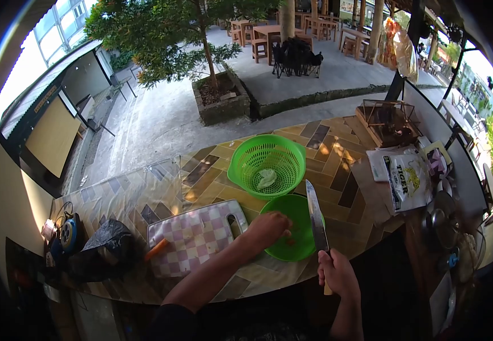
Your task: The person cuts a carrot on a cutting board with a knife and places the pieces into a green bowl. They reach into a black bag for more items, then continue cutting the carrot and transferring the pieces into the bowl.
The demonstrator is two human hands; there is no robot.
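My right hand (338,274) grips a kitchen knife (317,219) by its light handle, the blade pointing up and away beside the green bowl's right side. Over the green bowl (306,245) is my left hand (270,229), its fingers curled together; what they hold, if anything, is hidden. A few small orange-brown bits show in the bowl. Just behind it stands a green colander (246,162) with a pale leafy piece (266,179) inside. To the left lies a pink-and-white checked cutting board (192,238), with an orange carrot (157,249) at its left edge.
A black plastic bag (107,247) and a blue round device (69,232) sit at the table's left end. On the right are a printed white bag (408,179), a wood-framed cage-like box (391,122) and a pot lid (444,219). A wall (451,133) borders that side.
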